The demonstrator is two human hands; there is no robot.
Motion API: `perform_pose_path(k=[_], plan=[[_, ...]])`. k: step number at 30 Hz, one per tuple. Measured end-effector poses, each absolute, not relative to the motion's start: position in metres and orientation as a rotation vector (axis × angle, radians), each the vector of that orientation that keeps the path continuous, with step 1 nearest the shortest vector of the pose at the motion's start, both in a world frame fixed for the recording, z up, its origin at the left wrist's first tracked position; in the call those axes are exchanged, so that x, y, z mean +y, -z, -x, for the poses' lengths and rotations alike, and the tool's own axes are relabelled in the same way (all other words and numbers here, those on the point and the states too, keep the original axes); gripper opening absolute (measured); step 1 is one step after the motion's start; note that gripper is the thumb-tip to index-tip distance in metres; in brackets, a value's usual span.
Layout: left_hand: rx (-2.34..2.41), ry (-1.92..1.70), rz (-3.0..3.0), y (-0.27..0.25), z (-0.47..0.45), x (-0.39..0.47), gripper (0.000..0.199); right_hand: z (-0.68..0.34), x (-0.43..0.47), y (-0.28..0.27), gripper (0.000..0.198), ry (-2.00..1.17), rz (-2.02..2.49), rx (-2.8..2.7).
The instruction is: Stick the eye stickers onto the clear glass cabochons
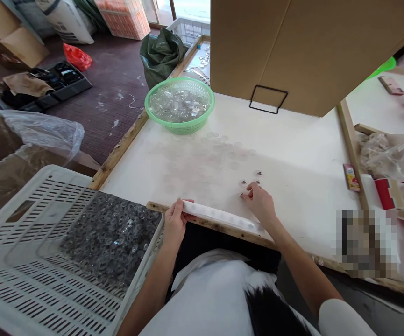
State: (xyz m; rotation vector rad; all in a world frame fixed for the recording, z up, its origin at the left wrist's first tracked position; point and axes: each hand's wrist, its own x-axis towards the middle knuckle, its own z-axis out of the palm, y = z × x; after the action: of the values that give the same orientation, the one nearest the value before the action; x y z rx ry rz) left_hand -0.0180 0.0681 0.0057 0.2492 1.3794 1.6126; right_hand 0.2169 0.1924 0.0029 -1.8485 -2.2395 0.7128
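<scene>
Along the near edge of the table [314, 163], a long white strip [219, 214] points left to right. The left hand [175, 221] pinches its left end. The right hand [259, 203] curls by small dark bits [259, 173]; its grip I can't tell.

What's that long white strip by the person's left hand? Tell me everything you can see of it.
The strip is long, narrow and white, apparently smooth; whether it is plastic or card, I cannot tell. Faint rounded marks show along it. It lies lengthwise along the near wooden edge of the white table. The left hand grips its left end, thumb on top; its other end lies near the right forearm.
</scene>
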Motion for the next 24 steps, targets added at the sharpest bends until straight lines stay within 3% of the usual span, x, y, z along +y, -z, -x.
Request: perform_pose_path(k=[2, 7, 9, 13, 18, 22, 24], plan=[[1.345, -1.643, -0.155, -0.007, 0.021, 0.075, 0.039, -0.225, 0.194, -0.001, 0.006, -0.723, 1.821, -2.259], [1.082, -1.537, 0.259, -0.021, 0.02, 0.088, 0.014, -0.226, 0.19, -0.014, 0.021, -0.639, 1.719, -2.186], [0.957, -1.435, 0.296, -0.029, 0.011, 0.087, 0.013, -0.217, 0.186, -0.029, 0.02, -0.752, 1.538, -2.133], [0.782, -1.18, 0.299, -0.035, -0.022, 0.081, 0.015, -0.184, 0.173, -0.064, 0.046, -1.12, 0.933, -2.179], [0.746, -0.893, 0.183, -0.029, -0.052, 0.074, 0.032, -0.153, 0.161, -0.074, 0.011, -1.435, 0.786, -2.175], [0.98, -1.032, -0.245, -0.031, -0.044, 0.068, 0.023, -0.161, 0.166, -0.072, 0.018, -1.563, 0.931, -2.032], [1.035, -1.209, -0.403, -0.036, -0.035, 0.067, 0.03, -0.169, 0.17, -0.074, 0.018, -1.618, 0.928, -2.081]])
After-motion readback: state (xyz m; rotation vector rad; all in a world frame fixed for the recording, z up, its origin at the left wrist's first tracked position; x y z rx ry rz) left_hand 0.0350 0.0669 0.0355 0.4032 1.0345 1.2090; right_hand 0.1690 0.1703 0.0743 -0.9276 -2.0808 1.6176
